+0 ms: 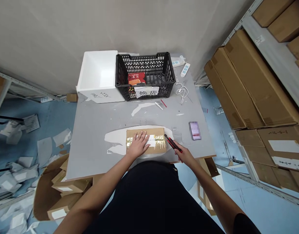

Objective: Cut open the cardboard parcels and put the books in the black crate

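Note:
A brown cardboard box (159, 131) with shiny tape and a white label lies at the table's front edge, on torn white sheeting (115, 136). Flat on the left part of its top rests my left hand (139, 145), fingers spread, holding nothing. My right hand (184, 155) is wrapped round a red and black utility knife (172, 142), just right of the box. The knife points up and left, its tip near the box's right edge; whether it touches is unclear.
Behind stand a white foam bin (100, 96) and a black crate (145, 85) holding a red book (136, 78). A phone (195, 130) lies at right, a white cable (182, 92) behind it. Shelves with cartons (261, 81) flank the right; a large open carton (45, 188) stands lower left.

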Motion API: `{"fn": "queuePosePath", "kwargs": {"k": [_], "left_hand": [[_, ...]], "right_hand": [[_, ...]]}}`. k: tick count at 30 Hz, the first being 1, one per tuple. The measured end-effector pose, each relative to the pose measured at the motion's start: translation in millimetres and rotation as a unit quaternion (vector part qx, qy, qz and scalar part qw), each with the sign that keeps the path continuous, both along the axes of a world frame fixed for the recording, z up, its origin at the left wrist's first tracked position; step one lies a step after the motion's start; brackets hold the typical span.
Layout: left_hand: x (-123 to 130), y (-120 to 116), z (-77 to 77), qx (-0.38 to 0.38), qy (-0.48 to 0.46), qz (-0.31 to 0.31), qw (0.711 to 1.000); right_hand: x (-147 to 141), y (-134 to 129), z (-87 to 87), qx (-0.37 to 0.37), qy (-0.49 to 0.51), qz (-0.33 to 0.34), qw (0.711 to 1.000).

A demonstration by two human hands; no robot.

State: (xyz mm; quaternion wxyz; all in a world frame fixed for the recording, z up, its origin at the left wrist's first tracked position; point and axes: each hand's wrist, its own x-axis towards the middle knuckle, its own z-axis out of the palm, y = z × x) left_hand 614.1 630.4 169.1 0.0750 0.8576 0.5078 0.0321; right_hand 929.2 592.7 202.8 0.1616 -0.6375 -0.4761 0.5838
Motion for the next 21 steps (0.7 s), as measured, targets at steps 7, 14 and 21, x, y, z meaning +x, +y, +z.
{"fn": "queuePosePath", "kwargs": {"k": [7, 14, 21], "left_hand": [[1.3, -0.7, -4.3, -0.002, 0.0, 0.008, 1.0], [1.5, -1.4, -4.5, -0.004, 0.001, 0.009, 1.0], [3.3, -2.8, -4.0, -0.004, 0.0, 0.011, 1.0]], "right_hand": [[-0.5, -3.7, 1.7, 0.015, -0.036, 0.018, 0.999], [-0.7, -4.4, 11.0, 0.063, -0.082, 0.046, 0.994], [-6.7, -5.1, 28.8, 0.067, -0.144, 0.104, 0.982]]}}
